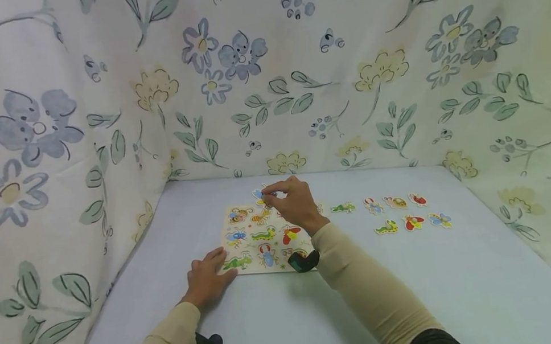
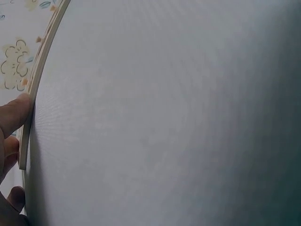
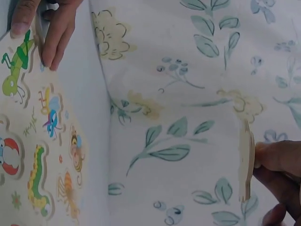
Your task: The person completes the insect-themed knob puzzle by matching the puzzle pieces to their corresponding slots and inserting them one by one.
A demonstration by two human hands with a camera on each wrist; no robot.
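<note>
My right hand (image 1: 296, 204) pinches a flat wooden puzzle piece (image 1: 259, 196) with blue and yellow on it, above the far edge of the board. The right wrist view shows this piece (image 3: 246, 162) edge-on between thumb and fingertips. Below lies a wooden insect puzzle board (image 1: 249, 250), with bee, caterpillar and beetle pictures. At its near left corner my left hand (image 1: 207, 281) grips the board, thumb on the front edge and fingers along the left side. The left wrist view shows that thumb (image 2: 16, 113) against the board's edge. My right hand and wrist hide part of the board.
Right of the board lie several loose insect pieces in two rows, among them a grasshopper (image 1: 343, 208), a ladybug (image 1: 417, 199), a caterpillar (image 1: 386, 228) and a blue butterfly (image 1: 440, 220). Floral cloth (image 1: 287, 101) surrounds the white table (image 1: 284, 326) at the back and sides.
</note>
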